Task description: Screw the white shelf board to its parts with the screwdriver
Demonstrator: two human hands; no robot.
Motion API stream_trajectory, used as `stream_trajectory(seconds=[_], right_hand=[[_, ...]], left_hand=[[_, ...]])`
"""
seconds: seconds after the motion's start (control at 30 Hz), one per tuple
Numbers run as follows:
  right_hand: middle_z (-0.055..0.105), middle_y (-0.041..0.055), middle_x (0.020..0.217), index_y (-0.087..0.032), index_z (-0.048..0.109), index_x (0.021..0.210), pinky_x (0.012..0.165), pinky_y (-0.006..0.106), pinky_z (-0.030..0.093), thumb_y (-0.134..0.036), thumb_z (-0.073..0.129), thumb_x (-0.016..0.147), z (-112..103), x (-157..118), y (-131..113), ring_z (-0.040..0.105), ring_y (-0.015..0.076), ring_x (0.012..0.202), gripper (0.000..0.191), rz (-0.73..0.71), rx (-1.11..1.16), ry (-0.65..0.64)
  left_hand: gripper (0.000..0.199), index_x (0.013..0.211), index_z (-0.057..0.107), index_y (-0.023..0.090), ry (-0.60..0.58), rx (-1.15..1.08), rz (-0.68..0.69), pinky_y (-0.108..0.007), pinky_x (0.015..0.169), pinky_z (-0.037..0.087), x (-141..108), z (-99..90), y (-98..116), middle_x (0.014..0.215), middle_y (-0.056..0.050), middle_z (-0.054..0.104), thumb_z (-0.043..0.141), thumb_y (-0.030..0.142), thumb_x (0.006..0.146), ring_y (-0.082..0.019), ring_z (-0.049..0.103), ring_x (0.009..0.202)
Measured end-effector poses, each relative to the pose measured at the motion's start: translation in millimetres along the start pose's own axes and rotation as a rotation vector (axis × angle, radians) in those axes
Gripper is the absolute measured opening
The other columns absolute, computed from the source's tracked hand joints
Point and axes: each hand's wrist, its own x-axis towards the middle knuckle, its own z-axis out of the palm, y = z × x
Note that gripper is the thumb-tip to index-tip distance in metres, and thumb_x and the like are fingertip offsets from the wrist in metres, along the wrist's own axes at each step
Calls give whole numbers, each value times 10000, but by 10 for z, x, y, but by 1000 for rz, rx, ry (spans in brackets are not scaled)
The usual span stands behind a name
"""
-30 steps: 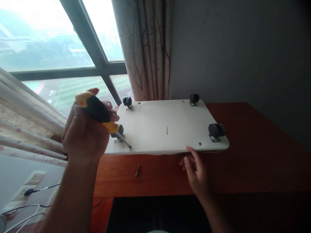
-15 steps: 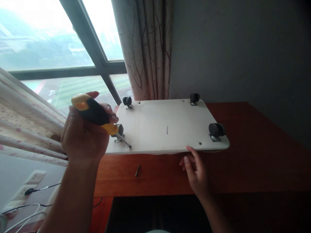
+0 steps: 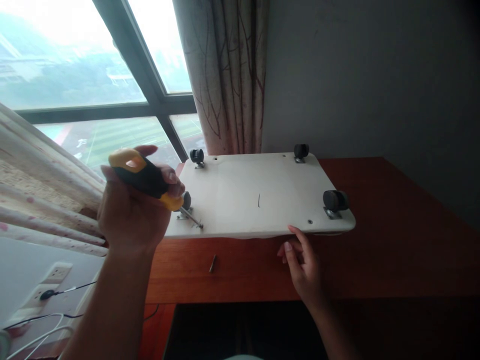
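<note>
My left hand (image 3: 137, 210) is wrapped round the yellow and black handle of a screwdriver (image 3: 144, 177). Its metal shaft slants down to the right, and the tip meets a screw (image 3: 201, 226) at the near left corner of a white board (image 3: 232, 200). My right hand (image 3: 305, 267) is at the board's near edge, index fingertip touching it, thumb apart, nothing visibly held. Black casters stand up from the board's corners: near left (image 3: 186, 200), far left (image 3: 197, 156), far right (image 3: 301, 151) and near right (image 3: 335, 201). Part of the near left caster is hidden behind my left hand.
A small loose metal piece, perhaps a bit or bolt (image 3: 213, 263), lies on the reddish wooden table (image 3: 258, 275). Curtains (image 3: 232, 75) hang by the window (image 3: 108, 75). At lower left a wall socket (image 3: 47, 295) holds a plug with cables.
The screwdriver handle has turned slightly in my left hand, and the fingers have shifted round it. The shaft tip stays at the screw. My right hand keeps its place.
</note>
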Motion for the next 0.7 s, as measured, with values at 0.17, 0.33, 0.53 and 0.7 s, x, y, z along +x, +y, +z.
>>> stream_trajectory(seconds=[0.17, 0.33, 0.53, 0.7], right_hand=[[668, -12, 801, -275, 472, 1462, 664, 282, 526, -320, 533, 1011, -2, -2, 4, 619, 145, 679, 457, 0, 8, -8], [666, -18, 801, -284, 471, 1462, 667, 273, 523, -314, 528, 1017, 0, -1, -4, 615, 136, 679, 450, -3, 5, -8], [669, -27, 795, -295, 473, 1463, 661, 259, 526, -307, 527, 1016, -3, 7, -4, 617, 125, 672, 450, -17, -1, -12], [664, -22, 784, -285, 481, 1460, 661, 262, 528, -297, 523, 1018, -3, 6, -4, 620, 128, 671, 443, -45, -8, -6]], left_hand=[[417, 957, 705, 242, -118, -9, 123, -268, 434, 399, 4, -12, -40, 598, 7, 578, 575, 636, 918, -110, 406, 400], [427, 886, 728, 170, -69, -3, 100, -293, 541, 514, 8, -22, -63, 811, -38, 639, 754, 586, 794, -131, 575, 579], [337, 1035, 733, 150, -71, -12, 24, -292, 512, 486, 15, 26, -18, 672, -42, 631, 558, 425, 950, -148, 549, 517], [390, 916, 690, 223, -110, -43, 203, -248, 390, 384, 37, -10, -98, 620, 25, 597, 666, 609, 867, -96, 410, 352]])
